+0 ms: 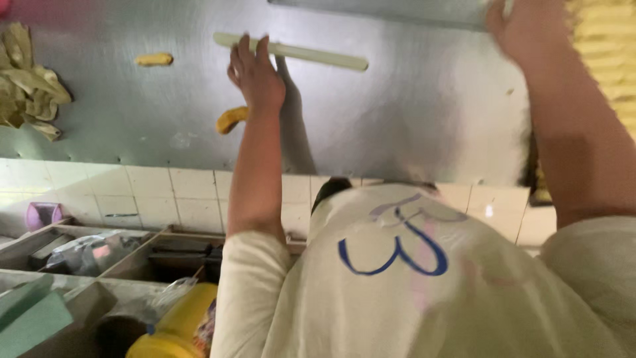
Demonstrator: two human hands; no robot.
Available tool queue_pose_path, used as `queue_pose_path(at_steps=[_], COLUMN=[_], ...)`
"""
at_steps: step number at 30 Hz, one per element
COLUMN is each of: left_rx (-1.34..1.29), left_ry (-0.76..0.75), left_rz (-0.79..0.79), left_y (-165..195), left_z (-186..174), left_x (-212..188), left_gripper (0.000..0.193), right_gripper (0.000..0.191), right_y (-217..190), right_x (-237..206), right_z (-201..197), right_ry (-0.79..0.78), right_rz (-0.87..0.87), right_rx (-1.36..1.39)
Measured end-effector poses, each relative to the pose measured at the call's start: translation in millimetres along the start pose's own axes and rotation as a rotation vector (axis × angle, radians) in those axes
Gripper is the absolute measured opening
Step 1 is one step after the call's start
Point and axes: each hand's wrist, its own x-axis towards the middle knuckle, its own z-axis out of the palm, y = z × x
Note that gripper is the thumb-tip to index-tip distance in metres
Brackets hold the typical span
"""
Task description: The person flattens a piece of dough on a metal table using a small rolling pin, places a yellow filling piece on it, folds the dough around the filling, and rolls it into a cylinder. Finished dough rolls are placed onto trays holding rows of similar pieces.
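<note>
The left hand [255, 73] rests on a pale rolling pin [311, 54], fingers spread, on the steel surface [397, 113] (dough piece [230, 119] nearby). The right hand [523, 30] is blurred; grip cannot be told.

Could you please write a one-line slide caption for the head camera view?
Left hand rests on a pale rolling pin on a metal worktop, yellow dough pieces nearby; right hand reaches the far edge.

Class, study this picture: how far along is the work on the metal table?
Apparently done: yellow strips stacked at the right edge. In hand: the left hand lays its fingers on a pale rolling stick; the right hand, blurred, reaches beside the stack. Left: a flat yellow piece and a curved yellow piece lie loose on the metal table.
</note>
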Motion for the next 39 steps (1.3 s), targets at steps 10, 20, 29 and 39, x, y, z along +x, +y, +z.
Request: queue_pose_path(at_steps=[10, 20, 29, 39], left_rx=[-0.13, -0.225, -0.103, 0.044], left_ry=[-0.141, -0.334, -0.262, -0.471], left_rz=[0.443, 0.553, 0.479, 0.446], left_y=[-19.5, 106.9, 148.6, 132.8], left_z=[23.2, 13.8, 23.2, 8.6], left_x=[8.3, -114.6, -84.2, -151.6], left_gripper=[0.035, 0.035, 0.072, 0.071], right_gripper=[0.052, 0.036, 0.028, 0.03], right_y=[-240.6, -163.1, -121.6, -153.4], right_x=[-206.4, -195.4, -113.8, -196.4], right_z=[84.0, 48.1, 106.6, 101.4], right_ry=[-0.015, 0.199, 0.191, 0.22], right_rz=[0.067, -0.016, -0.026, -0.005], right_rx=[0.347, 0.386, 0.164, 0.213])
